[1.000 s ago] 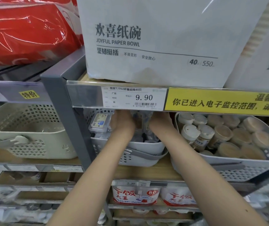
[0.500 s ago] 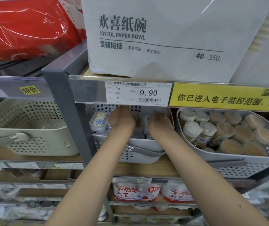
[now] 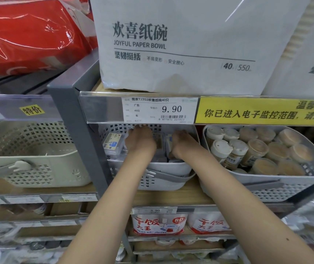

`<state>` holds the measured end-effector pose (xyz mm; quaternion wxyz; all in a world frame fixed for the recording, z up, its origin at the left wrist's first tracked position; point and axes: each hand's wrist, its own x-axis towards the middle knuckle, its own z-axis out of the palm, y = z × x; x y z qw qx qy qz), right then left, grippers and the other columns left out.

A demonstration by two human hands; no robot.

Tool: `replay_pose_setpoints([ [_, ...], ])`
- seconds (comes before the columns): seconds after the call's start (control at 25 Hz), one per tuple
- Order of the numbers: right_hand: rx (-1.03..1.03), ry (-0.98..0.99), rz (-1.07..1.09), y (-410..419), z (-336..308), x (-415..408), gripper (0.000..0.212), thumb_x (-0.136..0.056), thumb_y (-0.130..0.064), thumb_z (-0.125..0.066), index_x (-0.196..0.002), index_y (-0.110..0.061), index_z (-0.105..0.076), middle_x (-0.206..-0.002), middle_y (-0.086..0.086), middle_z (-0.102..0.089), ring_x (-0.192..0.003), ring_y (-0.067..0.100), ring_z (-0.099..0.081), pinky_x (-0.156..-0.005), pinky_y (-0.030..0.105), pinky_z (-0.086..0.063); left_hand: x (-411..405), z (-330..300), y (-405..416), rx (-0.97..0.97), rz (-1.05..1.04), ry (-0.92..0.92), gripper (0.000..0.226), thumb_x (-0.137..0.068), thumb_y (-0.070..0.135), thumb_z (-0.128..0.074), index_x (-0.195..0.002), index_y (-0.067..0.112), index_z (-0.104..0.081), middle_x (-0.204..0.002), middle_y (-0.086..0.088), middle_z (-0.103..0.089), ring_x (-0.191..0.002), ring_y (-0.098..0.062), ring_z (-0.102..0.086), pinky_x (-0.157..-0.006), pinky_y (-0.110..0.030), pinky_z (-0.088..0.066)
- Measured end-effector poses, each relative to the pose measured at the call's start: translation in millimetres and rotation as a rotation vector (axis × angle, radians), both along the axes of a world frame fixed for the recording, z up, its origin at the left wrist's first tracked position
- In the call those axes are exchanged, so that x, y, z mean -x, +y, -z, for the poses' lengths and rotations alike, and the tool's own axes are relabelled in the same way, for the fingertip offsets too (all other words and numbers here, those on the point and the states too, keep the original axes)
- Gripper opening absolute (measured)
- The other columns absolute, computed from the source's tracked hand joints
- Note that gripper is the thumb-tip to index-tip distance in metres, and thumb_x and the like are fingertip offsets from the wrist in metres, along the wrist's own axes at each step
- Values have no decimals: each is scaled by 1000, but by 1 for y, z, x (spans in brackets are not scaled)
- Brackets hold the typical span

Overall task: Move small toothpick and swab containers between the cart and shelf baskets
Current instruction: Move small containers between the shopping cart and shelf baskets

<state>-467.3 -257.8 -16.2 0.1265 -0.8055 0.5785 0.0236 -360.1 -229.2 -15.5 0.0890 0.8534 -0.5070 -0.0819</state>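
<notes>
Two hands reach into the middle white basket (image 3: 168,169) on the wooden shelf (image 3: 182,195), under the price strip with the tag (image 3: 159,109) that reads 9.90. The left hand (image 3: 141,139) lies over small flat boxes (image 3: 113,142) in the left part of this basket. The right hand (image 3: 182,142) is just beside it, over more small packs. The fingers of both hands point away from the camera and go under the strip, so I cannot tell if they are straight, curled or gripping a pack. Between the two hands one flat pack (image 3: 160,142) stands upright. To the right, a second white basket (image 3: 277,180) holds round toothpick jars (image 3: 255,151) with white caps and tan lids. To the left stands a cream basket (image 3: 34,155). Above, a large white paper bowl pack (image 3: 180,44) sits on the upper shelf.
</notes>
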Motion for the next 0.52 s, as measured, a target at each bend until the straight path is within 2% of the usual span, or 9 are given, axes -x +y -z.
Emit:
replay_pose_setpoints([
  [0.2, 74, -5, -36, 8, -4, 1, 31, -88, -13, -59, -117, -1, -57, -122, 18, -57, -108, 30, -57, -80, 30, -46, -5, -2, 10, 47, 81, 91, 29, -90, 6, -53, -116, 14, -62, -119, -7, -62, -109, -27, -58, -73, -32, -40],
  [0.36, 245, -163, -189, 30, -26, 27, 32, -95, -21, -48, -121, -5, -53, -120, 16, -54, -110, 31, -52, -87, 33, -45, -8, -8, 32, 189, 287, 141, 25, -90, 11, -49, -110, 9, -63, -114, -13, -64, -97, -28, -59, -71, -28, -39],
  [0.44, 329, -209, -237, 50, -31, 50, 30, -95, -22, -48, -120, -7, -55, -117, 14, -56, -106, 32, -54, -84, 39, -48, -1, -15, 46, 265, 365, 111, 26, -91, 14, -48, -112, 9, -62, -114, -14, -64, -99, -30, -59, -73, -30, -43],
  [0.52, 463, -269, -231, 76, -31, 83, 30, -93, -21, -49, -119, -9, -58, -116, 12, -59, -102, 32, -56, -82, 39, -48, 15, -23, 61, 317, 406, 39, 29, -92, 17, -49, -118, 11, -60, -116, -14, -64, -102, -33, -59, -76, -35, -45],
])
